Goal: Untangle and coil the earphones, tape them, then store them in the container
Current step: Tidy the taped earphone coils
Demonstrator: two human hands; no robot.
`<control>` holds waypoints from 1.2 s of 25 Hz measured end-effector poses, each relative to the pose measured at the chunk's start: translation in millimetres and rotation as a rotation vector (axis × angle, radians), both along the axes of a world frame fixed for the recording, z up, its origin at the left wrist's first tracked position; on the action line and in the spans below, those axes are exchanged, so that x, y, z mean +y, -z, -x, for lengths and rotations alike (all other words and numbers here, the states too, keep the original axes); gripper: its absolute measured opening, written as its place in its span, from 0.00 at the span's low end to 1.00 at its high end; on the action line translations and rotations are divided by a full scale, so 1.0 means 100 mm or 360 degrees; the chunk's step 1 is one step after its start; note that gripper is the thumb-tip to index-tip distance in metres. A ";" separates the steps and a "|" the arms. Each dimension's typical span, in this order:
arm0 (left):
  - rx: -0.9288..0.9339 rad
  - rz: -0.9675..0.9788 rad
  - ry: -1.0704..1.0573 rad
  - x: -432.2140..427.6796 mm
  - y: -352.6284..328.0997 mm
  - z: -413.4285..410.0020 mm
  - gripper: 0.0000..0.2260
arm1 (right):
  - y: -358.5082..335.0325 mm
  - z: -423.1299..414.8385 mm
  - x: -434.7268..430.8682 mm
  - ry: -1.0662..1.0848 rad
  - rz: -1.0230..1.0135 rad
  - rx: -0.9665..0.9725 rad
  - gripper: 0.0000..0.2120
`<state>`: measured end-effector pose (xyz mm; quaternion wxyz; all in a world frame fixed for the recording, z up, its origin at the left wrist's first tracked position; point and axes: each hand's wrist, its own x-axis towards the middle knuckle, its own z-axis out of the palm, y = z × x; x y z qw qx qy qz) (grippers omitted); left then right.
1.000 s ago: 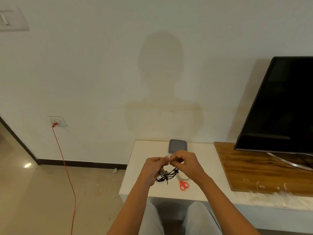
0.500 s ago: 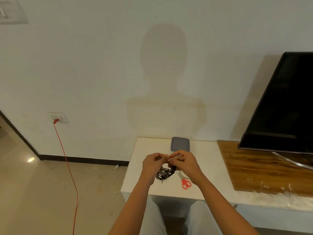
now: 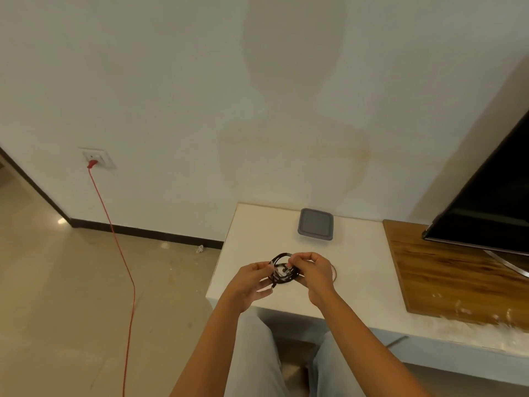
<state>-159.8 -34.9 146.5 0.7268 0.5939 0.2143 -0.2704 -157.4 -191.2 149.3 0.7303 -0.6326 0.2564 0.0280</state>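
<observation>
1. while held just above the table (image 3: 252,224), the earphones (image 3: 282,271) form a loose coil — left hand (image 3: 252,282) pinches its left side, right hand (image 3: 313,275) its top.
2. cord is judged light, limp and springy — pinch across all loops, never one strand.

Around the held earphones (image 3: 282,272), bare white table (image 3: 257,224) lies open from 11 to 1 o'clock up to the grey lidded container (image 3: 315,224) near the wall, the wooden board (image 3: 446,267) and overhanging television (image 3: 486,202) crowd 3 o'clock, and 9 o'clock drops past the table edge to open floor (image 3: 71,282).
</observation>
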 end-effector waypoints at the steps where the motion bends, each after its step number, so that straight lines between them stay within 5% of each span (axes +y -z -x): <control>1: 0.0029 -0.0004 -0.0033 0.01 0.10 -0.02 0.10 | 0.09 -0.04 0.03 -0.0011 0.0004 0.0063 0.04; 8: 0.0199 -0.0248 -0.0475 0.17 0.84 -0.44 0.11 | 0.80 -0.47 0.26 -0.0290 0.0078 0.0447 0.06; 18: 0.0163 -0.0727 -0.0291 0.28 1.53 -1.07 0.14 | 1.68 -1.04 0.46 -0.0316 0.0191 0.0674 0.08; 26: 0.0024 -0.0796 -0.0209 0.22 1.53 -1.07 0.25 | 1.72 -1.02 0.47 -0.0624 0.0758 0.0464 0.06; 30: -0.0063 -0.0892 -0.0180 0.19 1.38 -0.99 0.23 | 1.58 -0.89 0.38 -0.0569 0.0723 0.0424 0.06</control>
